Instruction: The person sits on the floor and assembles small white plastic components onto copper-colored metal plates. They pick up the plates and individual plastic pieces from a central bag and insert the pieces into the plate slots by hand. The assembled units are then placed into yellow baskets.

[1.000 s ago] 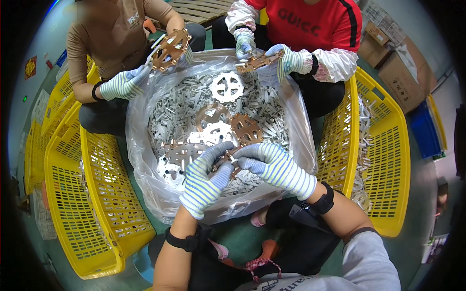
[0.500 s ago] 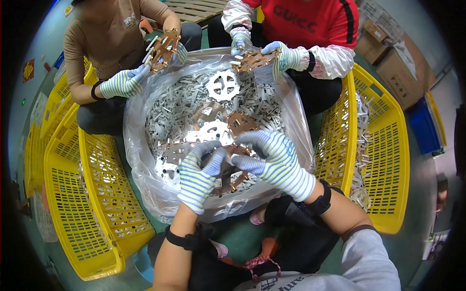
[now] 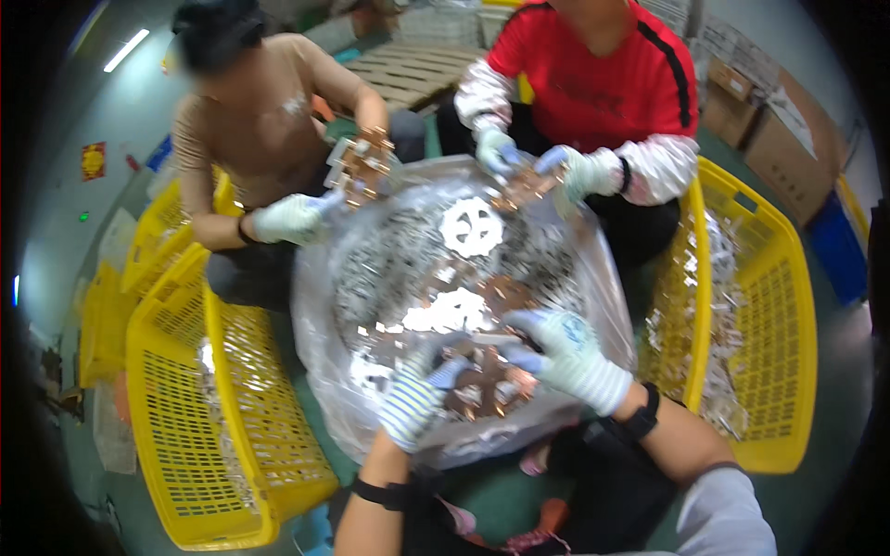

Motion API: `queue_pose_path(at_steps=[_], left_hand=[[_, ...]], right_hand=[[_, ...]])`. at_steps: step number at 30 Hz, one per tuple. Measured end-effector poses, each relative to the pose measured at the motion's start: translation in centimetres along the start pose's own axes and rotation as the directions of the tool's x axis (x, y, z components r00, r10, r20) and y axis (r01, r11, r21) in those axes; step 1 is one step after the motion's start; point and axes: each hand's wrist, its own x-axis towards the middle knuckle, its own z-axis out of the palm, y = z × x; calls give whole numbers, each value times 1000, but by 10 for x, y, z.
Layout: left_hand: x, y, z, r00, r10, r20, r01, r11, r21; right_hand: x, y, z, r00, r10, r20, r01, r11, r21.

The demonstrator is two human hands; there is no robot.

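In striped work gloves, both my hands are over a bag-lined bin. My left hand is closed at the left edge of a copper-coloured slotted disc; blur softens its fingertips. Across from it, my right hand pinches a small pale strip between thumb and fingers, above the disc's far edge. Just beyond lie a shiny silver slotted disc and another copper-coloured disc. Farther back, a white-looking slotted disc rests on many small grey metal strips.
Clear plastic lining drapes over the bin's rim. Yellow slotted baskets stand left and right. Opposite, two gloved people hold copper-coloured plates. Cardboard boxes and a wooden pallet are behind.
The whole view has shifted, so the scene sits lower and farther right, and it is blurred. My hands are a little farther apart, with more of the copper-coloured disc showing between them.
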Motion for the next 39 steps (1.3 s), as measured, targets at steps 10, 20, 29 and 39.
queue_pose_path(at_steps=[10,20,29,39], left_hand=[[1,-12,-5,995,-61,-84,12,870,-493],[-2,-11,11,997,-61,41,71,945,-321],[3,-24,14,998,60,-24,-62,994,-93],[-5,-4,21,998,55,-15,-57,936,-346]], right_hand=[[14,-19,-13,971,213,-110,-168,932,321],[3,-17,-5,917,136,375,-396,182,900],[0,-24,12,986,93,139,-165,692,703],[1,-15,3,993,6,-118,28,959,282]])
